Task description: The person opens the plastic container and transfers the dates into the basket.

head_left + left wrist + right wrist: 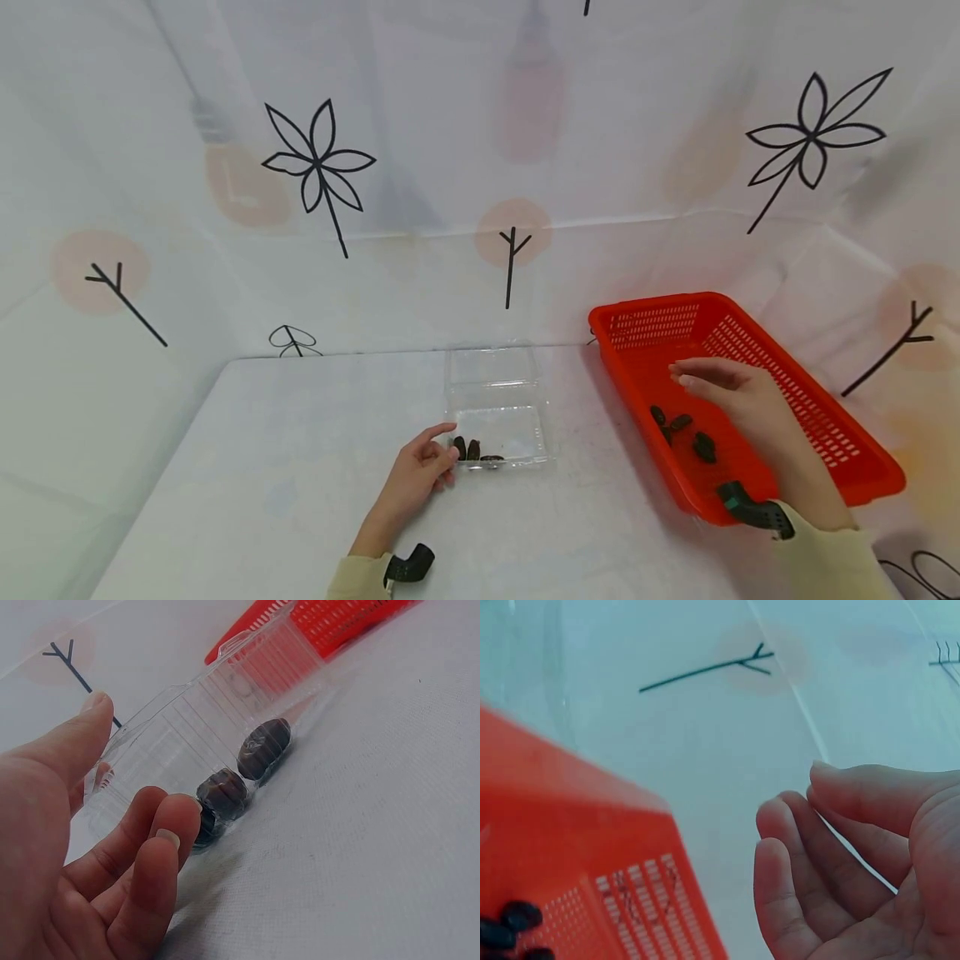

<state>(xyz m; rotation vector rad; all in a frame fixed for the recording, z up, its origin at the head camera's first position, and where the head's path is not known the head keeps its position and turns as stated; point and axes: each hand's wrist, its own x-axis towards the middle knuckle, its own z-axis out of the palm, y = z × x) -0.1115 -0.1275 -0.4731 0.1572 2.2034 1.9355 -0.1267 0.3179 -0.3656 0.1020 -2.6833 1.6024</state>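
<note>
My left hand (422, 467) is at the near left corner of a clear plastic clamshell box (517, 429), its thumb and index finger about the edge. In the left wrist view, the thumb tip stands above the rim, and bent fingers lie close to the front wall. Inside the box, several dark brown, ridged oval pieces (264, 748) line the near side; the fingers partly hide one. My right hand (738, 400) hovers over the red plastic basket (622, 367), fingers loosely bent and holding nothing visible. More dark oval pieces (704, 447) lie on the basket's floor.
The box's raised lid (491, 367) leans toward the back edge of the white-covered table (300, 467). A white printed cloth (420, 183) hangs behind and at the sides. A black cable (918, 571) loops at the lower right.
</note>
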